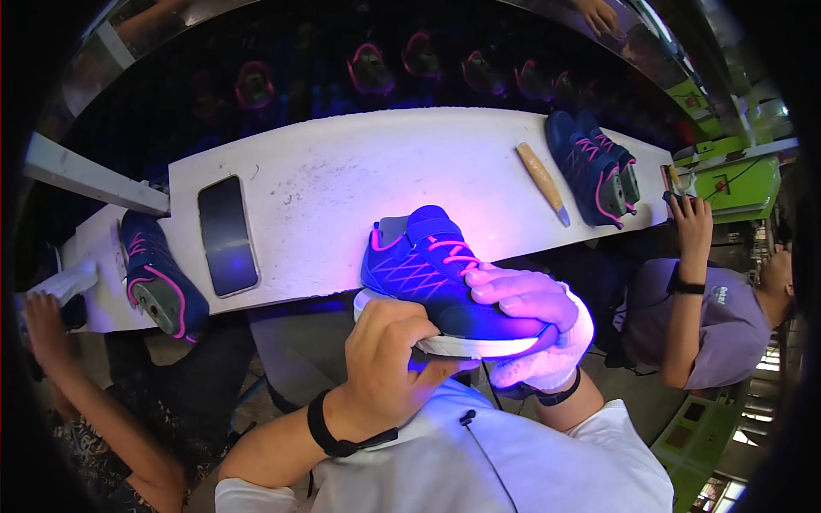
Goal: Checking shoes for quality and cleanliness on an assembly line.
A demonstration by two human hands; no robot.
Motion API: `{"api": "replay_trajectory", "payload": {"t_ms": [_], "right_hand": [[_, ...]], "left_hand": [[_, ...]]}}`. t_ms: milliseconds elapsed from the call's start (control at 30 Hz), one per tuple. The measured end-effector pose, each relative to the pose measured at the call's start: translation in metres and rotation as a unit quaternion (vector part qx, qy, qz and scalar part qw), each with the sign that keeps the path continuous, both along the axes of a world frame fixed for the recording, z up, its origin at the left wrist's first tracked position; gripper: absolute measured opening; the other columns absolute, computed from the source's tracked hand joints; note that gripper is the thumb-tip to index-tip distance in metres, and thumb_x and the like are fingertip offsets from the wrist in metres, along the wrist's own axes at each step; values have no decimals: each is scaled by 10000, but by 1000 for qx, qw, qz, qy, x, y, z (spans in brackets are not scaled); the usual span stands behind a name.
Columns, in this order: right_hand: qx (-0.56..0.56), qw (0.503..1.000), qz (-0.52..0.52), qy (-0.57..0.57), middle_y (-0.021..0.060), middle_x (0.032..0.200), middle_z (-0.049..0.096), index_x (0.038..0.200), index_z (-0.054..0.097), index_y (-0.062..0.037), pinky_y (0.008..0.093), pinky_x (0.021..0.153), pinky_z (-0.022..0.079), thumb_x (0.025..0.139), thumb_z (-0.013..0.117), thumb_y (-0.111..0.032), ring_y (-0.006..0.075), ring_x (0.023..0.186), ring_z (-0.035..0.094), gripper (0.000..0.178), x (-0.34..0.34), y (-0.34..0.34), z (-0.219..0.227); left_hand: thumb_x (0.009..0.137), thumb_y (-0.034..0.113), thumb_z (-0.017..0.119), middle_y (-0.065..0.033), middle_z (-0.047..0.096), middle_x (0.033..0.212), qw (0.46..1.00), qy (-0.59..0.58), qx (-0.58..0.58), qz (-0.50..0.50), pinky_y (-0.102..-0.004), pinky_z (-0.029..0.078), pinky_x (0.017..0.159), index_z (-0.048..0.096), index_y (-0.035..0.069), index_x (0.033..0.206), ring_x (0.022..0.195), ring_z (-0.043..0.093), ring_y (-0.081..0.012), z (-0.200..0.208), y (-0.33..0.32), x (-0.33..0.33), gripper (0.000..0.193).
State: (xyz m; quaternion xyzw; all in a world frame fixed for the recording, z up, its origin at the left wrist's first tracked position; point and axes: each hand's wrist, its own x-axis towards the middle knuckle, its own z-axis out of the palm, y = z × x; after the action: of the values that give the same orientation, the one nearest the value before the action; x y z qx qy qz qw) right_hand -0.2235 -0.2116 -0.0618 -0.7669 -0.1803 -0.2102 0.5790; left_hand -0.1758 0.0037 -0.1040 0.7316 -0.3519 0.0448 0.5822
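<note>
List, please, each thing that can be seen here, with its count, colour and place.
worktop: 1, white, across the middle
held shoe: 1, blue and pink, white-soled, in both hands
single shoe: 1, dark blue and pink, worktop's left
shoe pair: 1, dark blue and pink, worktop's right
phone-like slab: 1, black, left on worktop
wooden-handled tool: 1, tan, beside the shoe pair
rimmed shapes: at least six, pink, blurred, beyond worktop
co-workers: at least two, purplish and dark clothes, right and left
machinery: count unclear, green, right edge
wristbands: 2, dark, person's wrists
left hand: 1, bare, on held shoe
right hand: 1, partly white-gloved, around its toe
</note>
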Motion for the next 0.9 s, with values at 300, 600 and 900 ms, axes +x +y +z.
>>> {"api": "replay_trajectory", "payload": {"t_ms": [300, 600, 900], "right_hand": [[104, 994, 4, 25, 248, 1204, 754, 1203, 676, -17, 596, 1088, 538, 698, 1009, -180, 437, 1193, 723, 627, -6, -24, -20], [165, 971, -87, 148, 255, 1373, 699, 1186, 727, -21, 510, 1135, 502, 778, 939, -165, 402, 1308, 667, 481, -28, -70, -39], [202, 863, -266, 380, 52, 951, 764, 1129, 780, 10, 310, 800, 561, 938, 750, -176, 132, 865, 688, 268, -13, -54, -71]], "left_hand": [[781, 226, 961, -88, 618, 933, 999, -35, -40, -12, -511, 494, 1031, 596, 62, 1042, 824, 580, -263, -10, -25, 14, 477], [710, 141, 966, -242, 581, 1396, 984, -9, 167, -57, -567, 416, 1183, 619, 40, 1070, 1322, 540, -469, -12, -31, 34, 510], [701, 196, 996, -222, 430, 1675, 944, 247, 92, -200, -485, 377, 1258, 590, 46, 1470, 1531, 454, -353, 14, 30, 123, 882]]}}
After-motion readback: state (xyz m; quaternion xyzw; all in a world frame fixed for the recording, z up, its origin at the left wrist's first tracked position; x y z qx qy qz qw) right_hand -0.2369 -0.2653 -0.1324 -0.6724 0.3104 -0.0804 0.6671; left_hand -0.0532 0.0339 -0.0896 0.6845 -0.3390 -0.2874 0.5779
